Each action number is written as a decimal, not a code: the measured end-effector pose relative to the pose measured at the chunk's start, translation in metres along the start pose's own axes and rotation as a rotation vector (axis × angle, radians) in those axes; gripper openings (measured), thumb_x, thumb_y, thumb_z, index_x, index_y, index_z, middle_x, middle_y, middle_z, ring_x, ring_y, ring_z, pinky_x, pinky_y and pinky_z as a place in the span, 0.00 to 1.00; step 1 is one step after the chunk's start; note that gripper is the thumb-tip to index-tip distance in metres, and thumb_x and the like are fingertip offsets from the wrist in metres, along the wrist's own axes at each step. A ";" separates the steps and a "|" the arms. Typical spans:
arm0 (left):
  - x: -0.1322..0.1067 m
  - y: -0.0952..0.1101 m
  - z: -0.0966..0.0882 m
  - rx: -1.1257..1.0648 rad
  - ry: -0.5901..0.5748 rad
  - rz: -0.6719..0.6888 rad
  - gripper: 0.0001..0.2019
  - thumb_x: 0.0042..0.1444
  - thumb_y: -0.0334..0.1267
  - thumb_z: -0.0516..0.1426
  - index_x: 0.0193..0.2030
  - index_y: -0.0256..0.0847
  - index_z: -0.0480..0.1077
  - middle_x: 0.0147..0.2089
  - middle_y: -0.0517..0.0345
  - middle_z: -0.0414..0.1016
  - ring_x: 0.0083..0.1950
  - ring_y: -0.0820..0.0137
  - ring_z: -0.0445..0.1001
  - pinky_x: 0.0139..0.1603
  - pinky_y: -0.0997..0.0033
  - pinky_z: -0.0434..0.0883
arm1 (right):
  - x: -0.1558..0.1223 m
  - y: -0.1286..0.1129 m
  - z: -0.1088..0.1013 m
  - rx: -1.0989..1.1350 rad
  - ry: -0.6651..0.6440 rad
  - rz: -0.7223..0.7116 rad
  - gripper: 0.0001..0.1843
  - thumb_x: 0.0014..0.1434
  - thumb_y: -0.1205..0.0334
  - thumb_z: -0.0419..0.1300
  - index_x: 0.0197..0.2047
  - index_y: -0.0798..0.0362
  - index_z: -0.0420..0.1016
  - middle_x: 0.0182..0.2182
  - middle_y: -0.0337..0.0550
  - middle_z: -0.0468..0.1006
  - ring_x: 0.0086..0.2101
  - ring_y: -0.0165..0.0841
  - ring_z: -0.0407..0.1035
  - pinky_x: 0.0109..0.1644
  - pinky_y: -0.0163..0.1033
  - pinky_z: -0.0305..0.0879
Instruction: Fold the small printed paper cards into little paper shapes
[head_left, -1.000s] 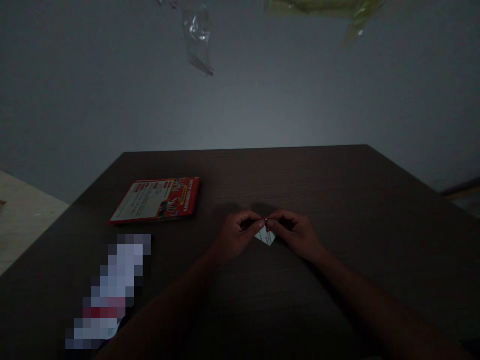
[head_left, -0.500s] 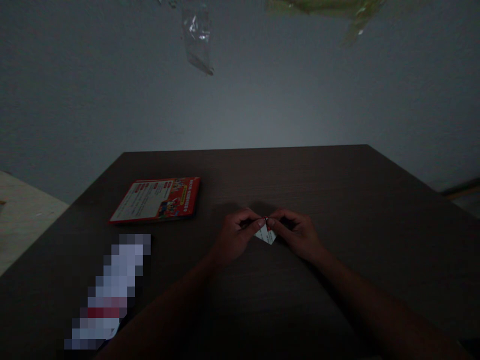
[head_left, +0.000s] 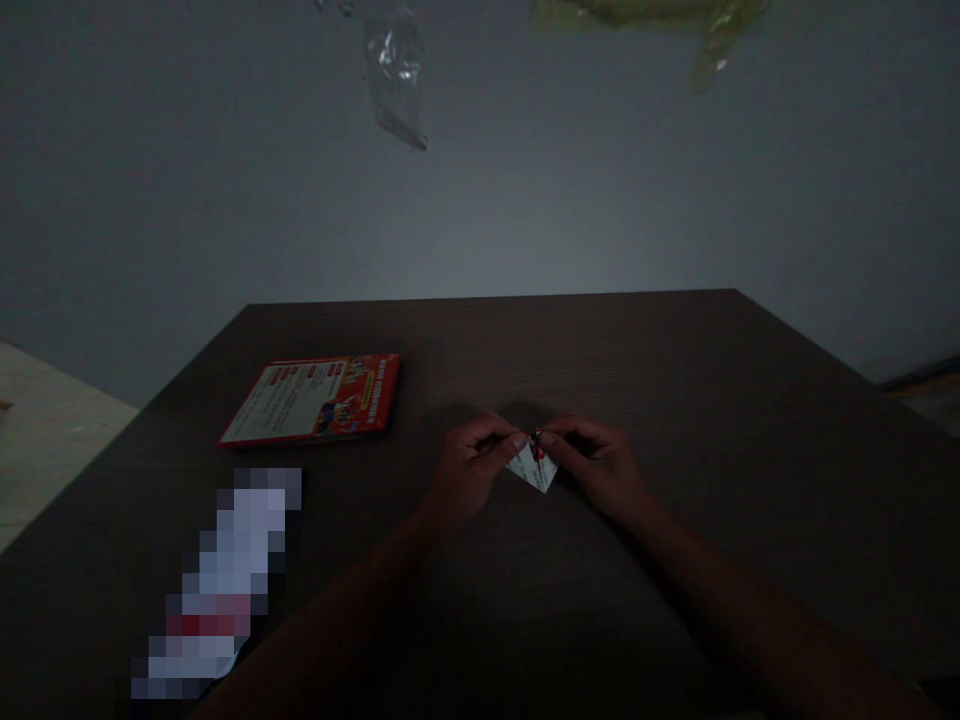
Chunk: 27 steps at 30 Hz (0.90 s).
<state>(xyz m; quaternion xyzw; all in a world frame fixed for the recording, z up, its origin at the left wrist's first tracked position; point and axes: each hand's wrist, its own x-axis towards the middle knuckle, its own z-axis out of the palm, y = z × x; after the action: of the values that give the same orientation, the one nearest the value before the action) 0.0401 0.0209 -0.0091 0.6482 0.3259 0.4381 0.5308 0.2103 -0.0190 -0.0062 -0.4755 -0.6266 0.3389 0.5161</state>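
A small folded white paper piece (head_left: 534, 468) with a red mark at its top lies on the dark wooden table (head_left: 675, 380), its point toward me. My left hand (head_left: 472, 470) pinches its upper left edge with fingers curled. My right hand (head_left: 596, 465) pinches the upper right edge, fingertips meeting the left hand's at the top of the paper. The light is dim.
A red and white printed booklet (head_left: 315, 398) lies flat at the table's left. A blurred-out strip (head_left: 221, 580) lies near the front left. Clear plastic (head_left: 396, 75) hangs above against the grey wall. A pale surface (head_left: 45, 430) lies beyond the table's left edge.
Both hands stay pinched on the paper; the paper's lower point has shifted slightly and more of its white face shows.
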 end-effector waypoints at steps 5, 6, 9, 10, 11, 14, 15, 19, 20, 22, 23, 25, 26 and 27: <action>0.000 0.001 -0.001 -0.007 0.027 0.000 0.08 0.53 0.39 0.58 0.29 0.37 0.73 0.28 0.59 0.70 0.29 0.74 0.68 0.30 0.75 0.64 | 0.000 0.003 -0.001 0.033 0.033 0.007 0.09 0.56 0.56 0.59 0.30 0.51 0.76 0.28 0.41 0.75 0.30 0.32 0.68 0.34 0.38 0.64; 0.000 0.001 -0.001 -0.004 0.033 -0.001 0.08 0.53 0.40 0.58 0.29 0.37 0.72 0.28 0.59 0.70 0.30 0.73 0.68 0.31 0.74 0.64 | 0.000 0.003 -0.001 0.036 0.042 0.011 0.09 0.56 0.56 0.59 0.31 0.51 0.76 0.29 0.42 0.75 0.30 0.32 0.68 0.34 0.38 0.64; 0.000 0.001 -0.002 0.006 0.070 -0.006 0.08 0.53 0.40 0.58 0.28 0.37 0.72 0.27 0.60 0.70 0.29 0.74 0.67 0.30 0.74 0.63 | -0.001 0.005 0.000 0.037 0.088 0.039 0.09 0.55 0.55 0.60 0.31 0.52 0.76 0.29 0.42 0.75 0.30 0.32 0.68 0.34 0.38 0.64; 0.000 0.002 -0.002 0.006 0.082 -0.009 0.09 0.53 0.40 0.58 0.28 0.37 0.71 0.27 0.60 0.69 0.29 0.74 0.67 0.30 0.75 0.63 | -0.001 0.006 0.000 0.034 0.106 0.050 0.10 0.55 0.55 0.61 0.32 0.52 0.76 0.30 0.43 0.75 0.30 0.32 0.68 0.34 0.38 0.64; 0.000 0.002 -0.003 0.005 0.093 -0.015 0.09 0.53 0.40 0.58 0.28 0.37 0.71 0.26 0.61 0.68 0.28 0.74 0.66 0.29 0.75 0.63 | -0.001 0.006 0.000 0.030 0.121 0.060 0.10 0.54 0.54 0.61 0.32 0.52 0.76 0.30 0.43 0.75 0.30 0.32 0.68 0.34 0.38 0.64; 0.001 0.004 -0.003 0.021 0.116 -0.022 0.08 0.54 0.40 0.57 0.29 0.37 0.71 0.26 0.61 0.67 0.28 0.75 0.65 0.29 0.75 0.62 | -0.001 0.007 -0.001 0.002 0.148 0.074 0.10 0.55 0.54 0.60 0.31 0.53 0.76 0.30 0.43 0.75 0.30 0.32 0.68 0.35 0.38 0.63; 0.001 0.004 -0.003 0.031 0.125 -0.018 0.08 0.54 0.40 0.57 0.29 0.37 0.71 0.26 0.61 0.67 0.28 0.75 0.65 0.29 0.75 0.62 | -0.001 0.006 -0.001 -0.010 0.155 0.073 0.10 0.55 0.54 0.60 0.31 0.53 0.75 0.29 0.43 0.75 0.30 0.32 0.67 0.35 0.38 0.63; 0.002 0.004 -0.003 0.025 0.178 -0.014 0.08 0.53 0.40 0.57 0.29 0.38 0.70 0.25 0.63 0.66 0.26 0.76 0.64 0.28 0.75 0.61 | -0.001 0.004 -0.003 -0.019 0.175 0.077 0.11 0.56 0.53 0.59 0.32 0.53 0.75 0.29 0.43 0.74 0.30 0.32 0.67 0.36 0.38 0.63; 0.002 0.003 -0.003 0.011 0.192 -0.021 0.08 0.53 0.41 0.57 0.29 0.38 0.70 0.25 0.63 0.66 0.26 0.76 0.64 0.28 0.75 0.61 | -0.001 0.004 -0.003 -0.008 0.181 0.081 0.11 0.56 0.54 0.59 0.32 0.53 0.75 0.29 0.43 0.75 0.31 0.33 0.67 0.36 0.38 0.63; 0.002 0.001 -0.004 -0.015 0.211 -0.030 0.09 0.53 0.42 0.57 0.30 0.38 0.69 0.25 0.63 0.67 0.26 0.76 0.64 0.27 0.75 0.62 | -0.002 0.004 -0.003 0.019 0.191 0.093 0.11 0.56 0.54 0.59 0.32 0.53 0.75 0.29 0.43 0.75 0.31 0.33 0.68 0.37 0.38 0.63; 0.002 0.000 -0.004 -0.024 0.216 -0.034 0.09 0.53 0.42 0.57 0.31 0.38 0.69 0.25 0.62 0.68 0.25 0.76 0.65 0.27 0.75 0.62 | -0.002 0.005 -0.003 0.030 0.200 0.098 0.10 0.55 0.54 0.60 0.32 0.53 0.75 0.29 0.43 0.74 0.31 0.32 0.67 0.37 0.38 0.63; 0.002 -0.002 -0.004 -0.039 0.225 -0.035 0.09 0.54 0.43 0.57 0.32 0.38 0.69 0.25 0.62 0.67 0.25 0.76 0.65 0.27 0.75 0.62 | -0.002 0.006 -0.003 0.045 0.216 0.110 0.10 0.55 0.55 0.60 0.32 0.53 0.74 0.29 0.42 0.74 0.31 0.32 0.67 0.36 0.37 0.63; 0.002 -0.003 -0.004 -0.045 0.230 -0.036 0.09 0.54 0.43 0.56 0.32 0.38 0.68 0.25 0.63 0.67 0.25 0.76 0.64 0.27 0.75 0.62 | -0.002 0.006 -0.003 0.048 0.227 0.114 0.10 0.55 0.55 0.60 0.32 0.53 0.74 0.28 0.42 0.74 0.30 0.32 0.67 0.35 0.37 0.63; 0.002 -0.003 -0.004 -0.052 0.234 -0.037 0.09 0.54 0.43 0.56 0.32 0.38 0.68 0.25 0.63 0.67 0.25 0.76 0.64 0.27 0.76 0.62 | -0.001 0.006 -0.003 0.050 0.236 0.118 0.10 0.55 0.54 0.60 0.32 0.53 0.74 0.28 0.41 0.73 0.29 0.31 0.66 0.34 0.37 0.62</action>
<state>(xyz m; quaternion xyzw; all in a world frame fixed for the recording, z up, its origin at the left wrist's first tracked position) 0.0370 0.0252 -0.0114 0.5725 0.3860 0.5092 0.5138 0.2147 -0.0187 -0.0115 -0.5351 -0.5240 0.3258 0.5770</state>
